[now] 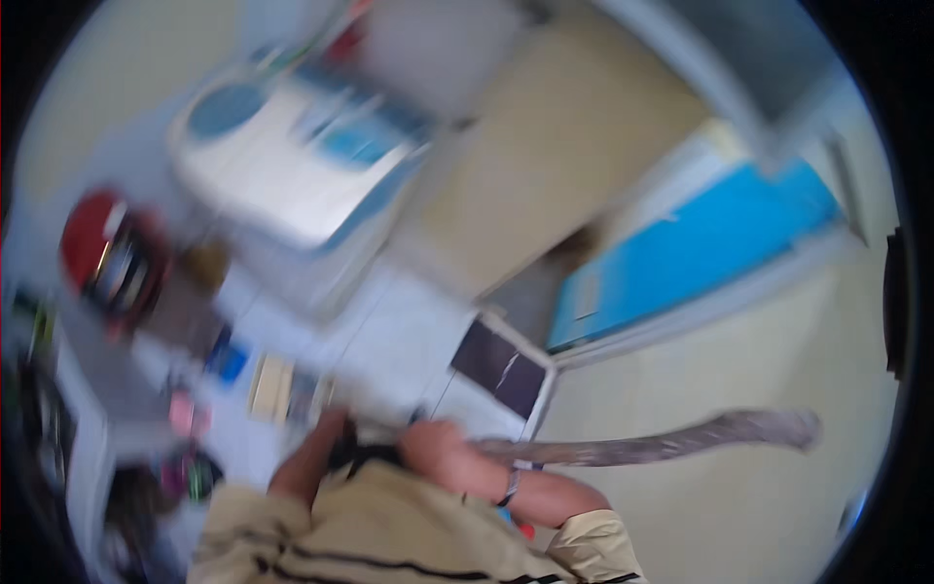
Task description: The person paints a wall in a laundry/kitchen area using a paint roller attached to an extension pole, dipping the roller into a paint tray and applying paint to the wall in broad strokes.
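The whole view is smeared by motion, so only the larger shapes read. Both hands are low in the picture, close together above a beige striped sleeve.

The right hand [438, 453], with one band [510, 484] on its wrist, has its grip closed on the end of a long grey cloth [662, 443]. The cloth runs out from the hand to the right as one narrow, nearly level strip, in the air over the pale floor [720, 516] and touching nothing else that I can see.

The left hand [316, 457] is just beside the right. It lies against a dark thing [365, 456] between the two hands. Whether its grip is closed on that, or on the cloth, I cannot tell through the blur.

As I judge it, the step in hand is swinging or drawing out the cloth, with the right hand doing the holding. With the far end free and flying, what comes next calls for a firm hold at the near end and room on the right.

Counted:
- one cloth
- two hands
- one white washer [292, 165] with a blue lid, toward the upper left
- one blue panel [700, 243] at the right, along the floor's far edge
- one red round thing [88, 238] at the left edge
- one dark square plate [498, 368] just above the hands

Small coloured bits lie at the lower left, too blurred to count or name.
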Demonstrator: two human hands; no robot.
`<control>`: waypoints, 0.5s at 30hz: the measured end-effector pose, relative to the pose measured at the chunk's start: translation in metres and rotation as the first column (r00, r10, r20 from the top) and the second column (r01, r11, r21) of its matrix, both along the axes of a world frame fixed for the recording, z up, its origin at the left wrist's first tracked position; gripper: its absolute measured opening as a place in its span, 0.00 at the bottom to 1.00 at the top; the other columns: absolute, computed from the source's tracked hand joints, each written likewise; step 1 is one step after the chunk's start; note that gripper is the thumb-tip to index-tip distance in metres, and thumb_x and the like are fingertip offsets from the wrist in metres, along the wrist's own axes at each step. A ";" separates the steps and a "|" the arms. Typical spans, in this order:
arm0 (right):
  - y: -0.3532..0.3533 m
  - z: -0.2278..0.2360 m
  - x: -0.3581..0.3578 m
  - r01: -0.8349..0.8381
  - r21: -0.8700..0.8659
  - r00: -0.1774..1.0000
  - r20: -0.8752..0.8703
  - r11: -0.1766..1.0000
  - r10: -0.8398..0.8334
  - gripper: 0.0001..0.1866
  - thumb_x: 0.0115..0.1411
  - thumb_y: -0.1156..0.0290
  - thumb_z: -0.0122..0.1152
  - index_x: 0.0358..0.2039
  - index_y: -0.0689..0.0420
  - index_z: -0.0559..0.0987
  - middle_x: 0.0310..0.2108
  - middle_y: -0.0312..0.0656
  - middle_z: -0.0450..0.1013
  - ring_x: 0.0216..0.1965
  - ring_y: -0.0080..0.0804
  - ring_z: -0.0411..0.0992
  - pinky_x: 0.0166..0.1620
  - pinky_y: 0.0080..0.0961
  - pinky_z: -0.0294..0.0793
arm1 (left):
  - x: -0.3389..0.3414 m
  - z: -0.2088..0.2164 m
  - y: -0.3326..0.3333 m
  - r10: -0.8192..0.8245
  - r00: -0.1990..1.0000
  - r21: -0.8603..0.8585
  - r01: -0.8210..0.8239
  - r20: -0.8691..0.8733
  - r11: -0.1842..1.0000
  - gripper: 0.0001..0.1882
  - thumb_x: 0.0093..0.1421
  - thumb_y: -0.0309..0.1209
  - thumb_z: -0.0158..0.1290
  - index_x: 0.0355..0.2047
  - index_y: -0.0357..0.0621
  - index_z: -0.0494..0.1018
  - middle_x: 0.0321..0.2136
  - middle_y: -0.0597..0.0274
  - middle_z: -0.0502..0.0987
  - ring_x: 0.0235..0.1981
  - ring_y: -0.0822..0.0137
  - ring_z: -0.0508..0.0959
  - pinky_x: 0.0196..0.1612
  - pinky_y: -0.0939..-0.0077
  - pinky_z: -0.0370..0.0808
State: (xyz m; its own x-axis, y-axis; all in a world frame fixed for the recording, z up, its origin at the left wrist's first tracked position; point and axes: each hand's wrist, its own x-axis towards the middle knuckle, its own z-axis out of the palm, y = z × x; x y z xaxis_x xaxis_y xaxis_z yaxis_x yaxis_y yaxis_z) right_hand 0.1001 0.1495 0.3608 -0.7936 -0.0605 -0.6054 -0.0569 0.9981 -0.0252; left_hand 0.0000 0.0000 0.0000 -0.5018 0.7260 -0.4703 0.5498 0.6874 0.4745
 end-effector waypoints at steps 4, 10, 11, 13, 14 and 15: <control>0.009 0.044 0.003 -0.114 0.055 0.991 -0.068 0.992 0.118 0.14 0.57 0.72 0.48 0.41 0.57 0.78 0.31 0.47 0.76 0.31 0.38 0.78 0.31 0.31 0.77 | 0.028 -0.016 0.029 0.656 0.322 -0.119 -0.837 0.683 0.534 0.11 0.47 0.29 0.56 0.33 0.44 0.72 0.28 0.51 0.75 0.26 0.54 0.77 0.30 0.60 0.76; -0.011 0.077 -0.010 -0.125 0.180 0.984 0.145 0.976 0.100 0.21 0.60 0.72 0.45 0.54 0.50 0.71 0.33 0.48 0.74 0.33 0.41 0.77 0.35 0.32 0.77 | 0.033 0.040 0.045 0.613 -0.349 -0.421 -0.907 0.709 -0.030 0.14 0.51 0.27 0.54 0.37 0.38 0.66 0.28 0.56 0.73 0.27 0.61 0.77 0.32 0.63 0.79; -0.012 0.079 -0.011 -0.105 0.201 0.983 0.171 0.974 0.071 0.22 0.60 0.72 0.44 0.55 0.47 0.70 0.33 0.48 0.74 0.33 0.42 0.77 0.36 0.32 0.77 | 0.032 0.046 0.047 0.628 -0.350 -0.422 -0.906 0.695 -0.037 0.14 0.51 0.27 0.54 0.37 0.38 0.66 0.28 0.56 0.73 0.27 0.61 0.77 0.32 0.63 0.79; -0.014 0.081 -0.011 -0.125 0.207 0.976 0.200 0.970 0.083 0.22 0.60 0.72 0.44 0.55 0.47 0.70 0.33 0.48 0.74 0.34 0.42 0.77 0.36 0.32 0.77 | 0.033 0.051 0.048 0.630 -0.333 -0.439 -0.899 0.702 0.014 0.19 0.50 0.25 0.54 0.43 0.35 0.66 0.35 0.51 0.74 0.30 0.57 0.78 0.27 0.60 0.80; -0.012 0.084 -0.011 -0.120 0.244 0.976 0.206 0.962 0.070 0.22 0.60 0.72 0.44 0.55 0.47 0.70 0.34 0.48 0.74 0.34 0.42 0.77 0.36 0.32 0.77 | 0.032 0.054 0.052 0.640 -0.330 -0.432 -0.902 0.694 0.004 0.19 0.50 0.25 0.54 0.43 0.35 0.66 0.35 0.51 0.74 0.30 0.57 0.78 0.27 0.60 0.80; -0.011 0.085 -0.011 -0.119 0.240 0.976 0.208 0.964 0.068 0.22 0.60 0.72 0.44 0.56 0.48 0.69 0.33 0.48 0.74 0.35 0.43 0.77 0.37 0.33 0.77 | 0.033 0.053 0.053 0.623 -0.324 -0.444 -0.895 0.713 0.043 0.15 0.50 0.26 0.54 0.38 0.33 0.68 0.32 0.50 0.74 0.27 0.57 0.78 0.25 0.61 0.80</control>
State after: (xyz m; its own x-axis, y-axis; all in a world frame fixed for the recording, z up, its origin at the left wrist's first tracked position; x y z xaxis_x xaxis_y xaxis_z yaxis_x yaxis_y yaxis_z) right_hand 0.0888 0.1386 0.4453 -0.6558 0.0439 -0.7537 -0.1692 0.9644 0.2034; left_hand 0.0329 0.0527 0.0533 -0.3430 0.0862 -0.9354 -0.9388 0.0010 0.3443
